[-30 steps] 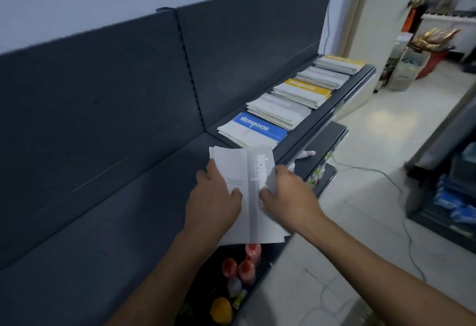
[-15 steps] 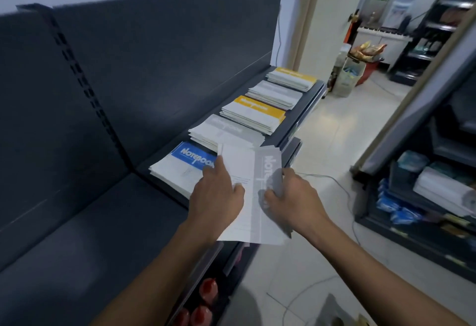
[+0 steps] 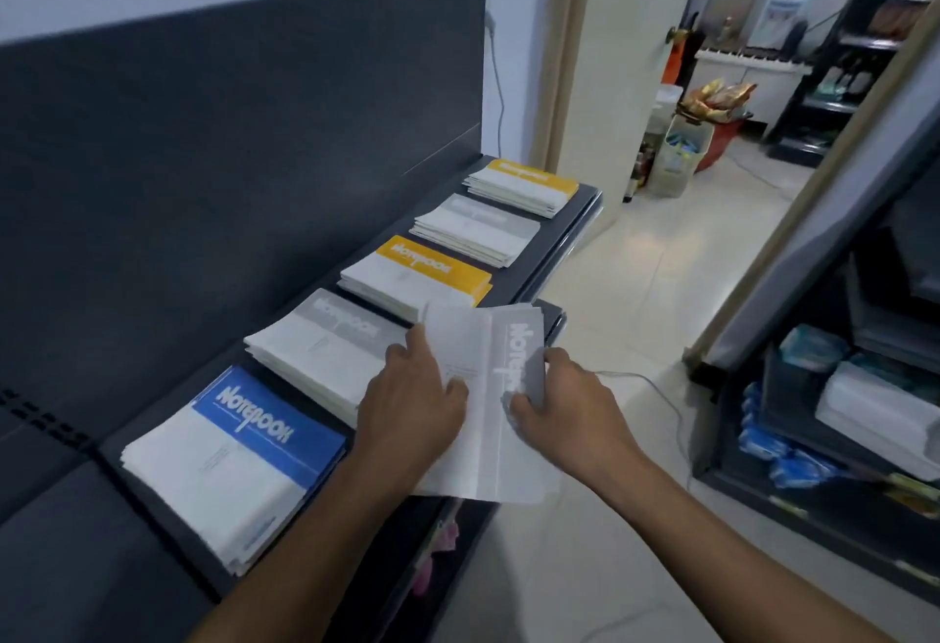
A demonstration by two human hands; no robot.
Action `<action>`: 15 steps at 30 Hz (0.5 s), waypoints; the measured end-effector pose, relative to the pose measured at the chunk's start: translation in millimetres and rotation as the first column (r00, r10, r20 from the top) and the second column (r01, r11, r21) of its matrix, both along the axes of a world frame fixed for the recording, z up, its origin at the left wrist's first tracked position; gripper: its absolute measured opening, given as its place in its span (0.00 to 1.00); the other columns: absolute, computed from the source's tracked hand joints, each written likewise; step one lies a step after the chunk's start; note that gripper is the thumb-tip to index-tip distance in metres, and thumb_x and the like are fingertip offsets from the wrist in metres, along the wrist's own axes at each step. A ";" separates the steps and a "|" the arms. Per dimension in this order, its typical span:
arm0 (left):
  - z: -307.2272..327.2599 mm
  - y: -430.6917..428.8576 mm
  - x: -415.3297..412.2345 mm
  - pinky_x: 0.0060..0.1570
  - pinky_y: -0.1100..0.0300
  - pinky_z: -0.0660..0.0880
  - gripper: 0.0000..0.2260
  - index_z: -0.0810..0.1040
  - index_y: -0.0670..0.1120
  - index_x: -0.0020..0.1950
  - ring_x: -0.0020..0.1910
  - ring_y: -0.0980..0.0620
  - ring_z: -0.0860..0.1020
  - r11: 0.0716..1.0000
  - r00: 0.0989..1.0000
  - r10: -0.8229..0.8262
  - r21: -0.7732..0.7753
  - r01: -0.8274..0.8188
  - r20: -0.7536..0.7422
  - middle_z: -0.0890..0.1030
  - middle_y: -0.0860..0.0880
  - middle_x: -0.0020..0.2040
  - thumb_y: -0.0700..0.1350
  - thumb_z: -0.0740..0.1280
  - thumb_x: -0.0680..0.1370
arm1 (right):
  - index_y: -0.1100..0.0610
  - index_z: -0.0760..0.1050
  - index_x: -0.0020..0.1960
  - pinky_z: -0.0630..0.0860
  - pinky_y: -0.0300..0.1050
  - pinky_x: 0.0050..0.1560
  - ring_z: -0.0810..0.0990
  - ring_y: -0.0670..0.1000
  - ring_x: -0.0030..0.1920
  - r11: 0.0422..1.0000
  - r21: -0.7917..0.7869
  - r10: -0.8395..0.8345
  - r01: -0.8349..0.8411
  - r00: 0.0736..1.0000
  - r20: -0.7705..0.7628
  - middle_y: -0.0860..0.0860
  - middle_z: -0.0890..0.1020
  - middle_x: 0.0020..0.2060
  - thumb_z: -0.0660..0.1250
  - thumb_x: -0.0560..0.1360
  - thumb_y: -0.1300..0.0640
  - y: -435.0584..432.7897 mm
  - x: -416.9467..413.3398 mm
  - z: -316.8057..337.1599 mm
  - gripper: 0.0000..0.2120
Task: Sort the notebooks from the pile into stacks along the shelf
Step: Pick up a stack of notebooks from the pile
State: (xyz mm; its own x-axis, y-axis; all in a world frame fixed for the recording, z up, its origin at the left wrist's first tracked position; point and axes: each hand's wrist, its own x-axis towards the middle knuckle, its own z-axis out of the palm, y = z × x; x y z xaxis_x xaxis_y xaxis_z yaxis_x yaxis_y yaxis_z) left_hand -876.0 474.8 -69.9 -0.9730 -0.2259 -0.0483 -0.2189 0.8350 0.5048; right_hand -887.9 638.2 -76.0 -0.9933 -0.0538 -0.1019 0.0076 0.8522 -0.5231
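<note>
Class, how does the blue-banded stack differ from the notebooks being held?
The blue-banded stack has a blue band; the held notebooks show a grey one. The blue-banded stack lies flat on the shelf; the held notebooks are gripped by the left hand and right hand. Both are white, printed NOTEBOOK.

Past the door [image 3: 630, 32] stood a keyboard [image 3: 753, 56], a red tub [image 3: 722, 146] of snack bags [image 3: 717, 96] and a pale bin [image 3: 679, 157] beside it, while a cable [image 3: 661, 388] crossed the floor [image 3: 651, 286] near a rack [image 3: 814, 505] holding blue packs [image 3: 783, 459].
</note>
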 end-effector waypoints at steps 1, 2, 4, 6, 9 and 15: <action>0.2 4.1 -6.8 0.52 0.51 0.72 0.29 0.57 0.48 0.77 0.59 0.41 0.76 1.000 1.000 0.029 -0.001 -0.029 -0.001 0.73 0.44 0.64 0.52 0.64 0.79 | 0.56 0.69 0.55 0.78 0.53 0.48 0.80 0.60 0.49 0.999 0.002 0.034 -0.034 0.999 -0.003 0.54 0.80 0.51 0.65 0.77 0.48 5.2 -12.6 -2.0 0.14; 0.2 6.0 -13.0 0.49 0.53 0.71 0.29 0.57 0.48 0.76 0.58 0.42 0.76 0.998 0.998 0.060 -0.001 -0.060 -0.005 0.74 0.44 0.64 0.52 0.65 0.79 | 0.55 0.68 0.56 0.78 0.54 0.48 0.80 0.59 0.50 0.997 0.003 0.071 -0.071 0.997 -0.008 0.53 0.80 0.51 0.65 0.77 0.48 8.6 -25.4 -3.5 0.14; 0.8 3.5 -23.6 0.46 0.56 0.69 0.27 0.61 0.46 0.73 0.57 0.43 0.77 0.991 0.991 0.135 0.011 -0.135 -0.011 0.76 0.45 0.63 0.51 0.66 0.78 | 0.54 0.69 0.59 0.78 0.54 0.50 0.80 0.58 0.52 0.990 0.001 0.138 -0.138 0.990 -0.006 0.52 0.80 0.53 0.64 0.76 0.48 9.6 -49.9 -4.8 0.15; 2.4 -4.2 -31.5 0.46 0.55 0.69 0.22 0.65 0.45 0.68 0.57 0.43 0.77 0.974 0.974 0.225 0.032 -0.225 0.016 0.78 0.45 0.61 0.51 0.66 0.78 | 0.53 0.68 0.63 0.77 0.52 0.51 0.80 0.58 0.55 0.975 0.002 0.220 -0.220 0.975 0.008 0.52 0.79 0.56 0.64 0.77 0.49 1.9 -71.8 -5.7 0.17; 1.3 -22.0 -45.7 0.47 0.53 0.73 0.17 0.69 0.45 0.61 0.53 0.44 0.77 0.932 0.931 0.359 0.026 -0.362 0.062 0.80 0.46 0.56 0.52 0.66 0.77 | 0.54 0.68 0.64 0.75 0.51 0.51 0.79 0.58 0.56 0.937 -0.004 0.348 -0.348 0.937 0.000 0.53 0.79 0.57 0.65 0.77 0.49 -18.8 -103.4 -7.9 0.18; -13.6 -61.8 -61.2 0.44 0.55 0.73 0.22 0.69 0.44 0.63 0.54 0.44 0.78 0.810 0.811 0.581 0.046 -0.585 0.071 0.78 0.47 0.57 0.55 0.70 0.76 | 0.55 0.70 0.66 0.77 0.53 0.50 0.79 0.58 0.53 0.845 0.033 0.534 -0.534 0.845 0.017 0.52 0.77 0.55 0.67 0.75 0.50 -81.6 -158.2 -14.8 0.21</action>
